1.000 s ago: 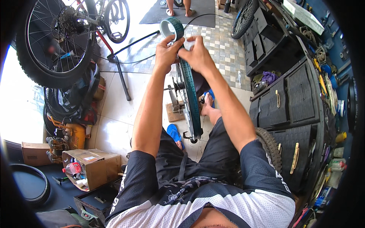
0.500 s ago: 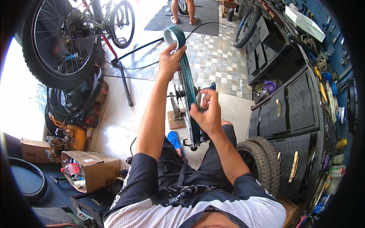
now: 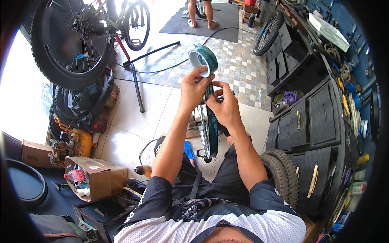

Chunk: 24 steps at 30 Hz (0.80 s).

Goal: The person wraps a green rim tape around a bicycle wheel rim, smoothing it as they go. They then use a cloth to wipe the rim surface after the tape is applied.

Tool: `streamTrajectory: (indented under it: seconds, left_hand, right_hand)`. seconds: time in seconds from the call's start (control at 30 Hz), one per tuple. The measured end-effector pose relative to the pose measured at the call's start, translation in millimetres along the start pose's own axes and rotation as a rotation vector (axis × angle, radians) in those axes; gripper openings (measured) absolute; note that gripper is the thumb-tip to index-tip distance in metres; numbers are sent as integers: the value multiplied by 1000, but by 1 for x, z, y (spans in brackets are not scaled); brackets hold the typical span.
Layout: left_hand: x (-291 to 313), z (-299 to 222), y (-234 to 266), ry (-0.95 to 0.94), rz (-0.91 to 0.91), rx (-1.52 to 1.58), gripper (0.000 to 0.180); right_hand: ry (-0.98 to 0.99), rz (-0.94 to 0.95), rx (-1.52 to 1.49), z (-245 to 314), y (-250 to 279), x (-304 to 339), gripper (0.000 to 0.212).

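A bicycle wheel rim point(image 3: 212, 129) stands upright between my knees, seen edge-on, with dark green tape along its outer face. Its spokes and hub are mostly hidden. At the far side of the rim, my left hand point(image 3: 193, 91) grips a roll of green tape point(image 3: 209, 56) with a white core, thumb and fingers at its near edge. My right hand point(image 3: 227, 108) is closed around the taped rim just below the roll, thumb on the tape and index finger curled over. Behind the rim, a metal wheel stand point(image 3: 193, 124) is partly visible on the tiled floor.
A bicycle point(image 3: 87, 28) hangs at upper left beside a stand leg point(image 3: 137, 89). Black drawers point(image 3: 312, 113) line the right, with knobby tyres point(image 3: 283, 174) near my right thigh. A cardboard box point(image 3: 103, 178) sits at left. Another person's legs point(image 3: 200, 14) show on a far mat.
My left hand has moved right and nearer with the tape roll. My right hand has gone up along the rim, its fingers closing on it, so both hands are now close together.
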<state>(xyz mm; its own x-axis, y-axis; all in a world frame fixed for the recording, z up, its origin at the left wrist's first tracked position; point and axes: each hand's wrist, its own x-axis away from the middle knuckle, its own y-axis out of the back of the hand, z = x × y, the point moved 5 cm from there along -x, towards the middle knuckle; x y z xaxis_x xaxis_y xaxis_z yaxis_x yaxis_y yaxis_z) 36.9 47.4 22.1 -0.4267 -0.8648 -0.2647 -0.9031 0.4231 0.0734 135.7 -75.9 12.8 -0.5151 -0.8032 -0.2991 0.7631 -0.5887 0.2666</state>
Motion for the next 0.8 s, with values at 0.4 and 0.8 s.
streamTrajectory:
  seconds: [0.4, 0.8]
  left_hand:
    - [26, -10, -1, -138, 1, -32, 35]
    - [5, -15, 1, -110, 1, -76, 31]
  right_hand:
    - [-104, 166, -68, -4, -3, 28, 41]
    - [-135, 151, -32, 7, -4, 10, 41]
